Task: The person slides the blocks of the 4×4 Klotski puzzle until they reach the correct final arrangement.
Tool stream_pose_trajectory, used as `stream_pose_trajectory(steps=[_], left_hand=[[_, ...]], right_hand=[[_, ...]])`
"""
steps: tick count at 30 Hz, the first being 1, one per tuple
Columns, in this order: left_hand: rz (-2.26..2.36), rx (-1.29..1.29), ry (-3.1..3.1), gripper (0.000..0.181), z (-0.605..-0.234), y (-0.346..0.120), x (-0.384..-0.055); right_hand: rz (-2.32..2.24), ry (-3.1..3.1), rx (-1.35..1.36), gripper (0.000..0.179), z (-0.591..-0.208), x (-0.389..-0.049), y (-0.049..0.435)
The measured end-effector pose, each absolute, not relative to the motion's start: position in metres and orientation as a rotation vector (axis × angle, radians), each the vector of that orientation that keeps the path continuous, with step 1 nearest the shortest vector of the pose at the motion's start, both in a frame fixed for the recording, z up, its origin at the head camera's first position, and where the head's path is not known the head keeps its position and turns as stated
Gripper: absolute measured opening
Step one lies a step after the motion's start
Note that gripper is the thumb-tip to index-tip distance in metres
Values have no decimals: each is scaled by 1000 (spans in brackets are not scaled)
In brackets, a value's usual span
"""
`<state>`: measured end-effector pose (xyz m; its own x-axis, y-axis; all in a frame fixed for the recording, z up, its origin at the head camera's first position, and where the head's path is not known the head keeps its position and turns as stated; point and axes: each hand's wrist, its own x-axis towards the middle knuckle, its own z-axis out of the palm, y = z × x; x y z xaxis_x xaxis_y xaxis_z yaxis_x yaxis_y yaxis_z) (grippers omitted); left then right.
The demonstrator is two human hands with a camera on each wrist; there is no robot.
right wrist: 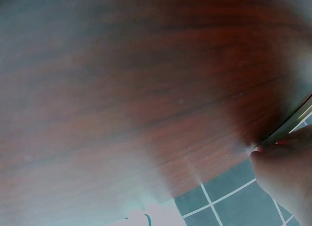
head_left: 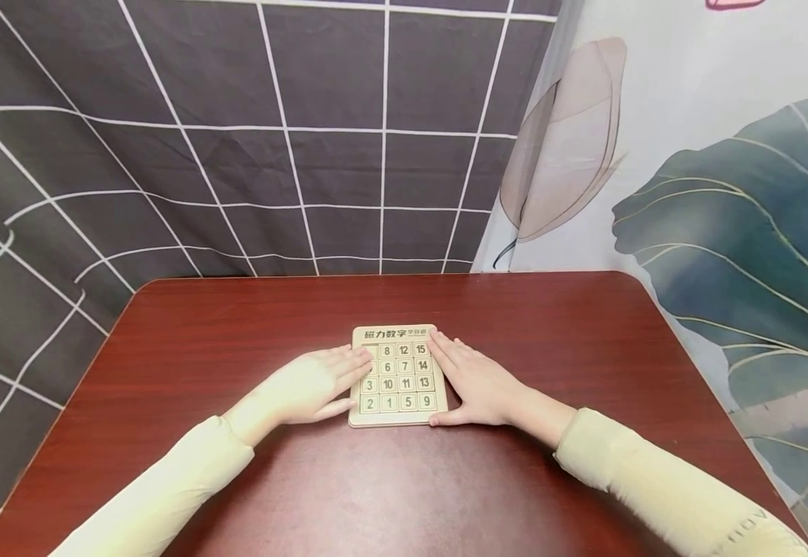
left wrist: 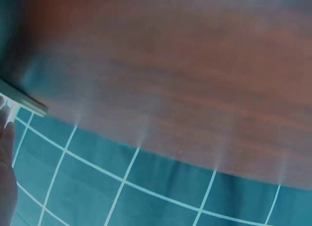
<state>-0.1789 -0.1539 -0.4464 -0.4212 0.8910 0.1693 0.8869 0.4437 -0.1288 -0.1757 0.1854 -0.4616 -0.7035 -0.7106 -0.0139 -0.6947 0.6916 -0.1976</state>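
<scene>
A pale number-slide puzzle, a flat board with square numbered tiles and Chinese lettering along its top, lies on the red-brown table. From the left, my left hand reaches onto it, its straight fingers over the upper-left tiles and hiding part of them. Its thumb points at the board's left edge lower down. My right hand rests along the right edge, fingers extended toward the upper-right corner and thumb at the lower-right corner. Each wrist view catches only a sliver of board edge with part of the hand.
The wood-grain table has rounded far corners. Behind it hangs a dark grey curtain with white grid lines. A pale curtain with large leaf prints hangs at the right.
</scene>
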Motion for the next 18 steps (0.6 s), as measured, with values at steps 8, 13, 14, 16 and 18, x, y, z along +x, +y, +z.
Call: stream_pose_trajectory(steps=[8,13,14,16,18], left_hand=[[9,-1527,-2572,62,-439,-137,-196],[33,-1535,-2600,60,-443,-127,-199],[42,-1534,-2600,59,-444,-126,-199],[55,-1528,-2596,59,-447,-125,-199],[55,-1522,-2596,59,-449,-128,-199]], right_hand=[[-295,2816,-1186,120,-462,-176,186],[-303,2801,-1161,120,-462,-176,186],[-308,2802,-1166,120,-462,-175,186],[-310,2802,-1163,121,-462,-175,186],[-308,2803,-1163,121,-462,-175,186]])
